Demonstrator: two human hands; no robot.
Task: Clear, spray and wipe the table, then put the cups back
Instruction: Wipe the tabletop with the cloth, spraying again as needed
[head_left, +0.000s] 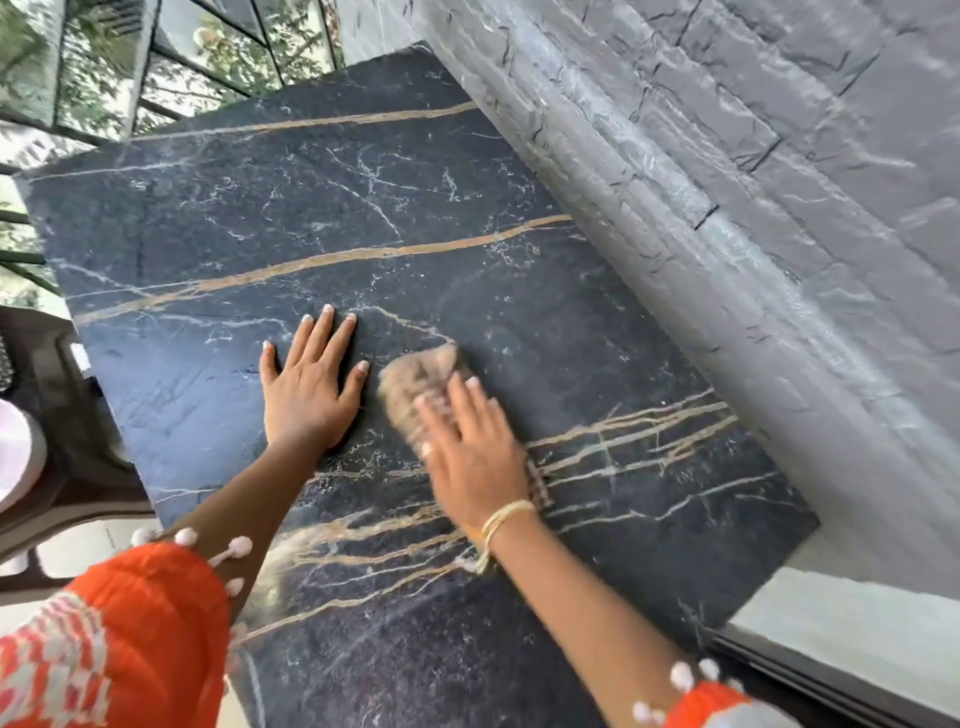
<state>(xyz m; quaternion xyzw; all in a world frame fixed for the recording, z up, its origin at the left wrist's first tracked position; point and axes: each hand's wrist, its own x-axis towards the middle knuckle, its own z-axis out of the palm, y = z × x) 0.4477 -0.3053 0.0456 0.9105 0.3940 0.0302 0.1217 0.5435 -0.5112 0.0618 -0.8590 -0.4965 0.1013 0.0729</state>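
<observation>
A black marble table (426, 197) with gold and white veins fills the view. My left hand (311, 384) lies flat on it with the fingers spread. Just to its right, my right hand (467, 447) presses a beige cloth (415, 379) onto the tabletop with straight fingers; the hand and the cloth are blurred by motion. The cloth sticks out beyond the fingertips and a checked part of it shows by the wrist. No cups and no spray bottle are in view.
A grey stone wall (753, 182) runs along the table's right side. A dark chair (62, 415) with something pale pink on it stands at the left edge. Windows with black frames (171, 62) lie beyond the far end.
</observation>
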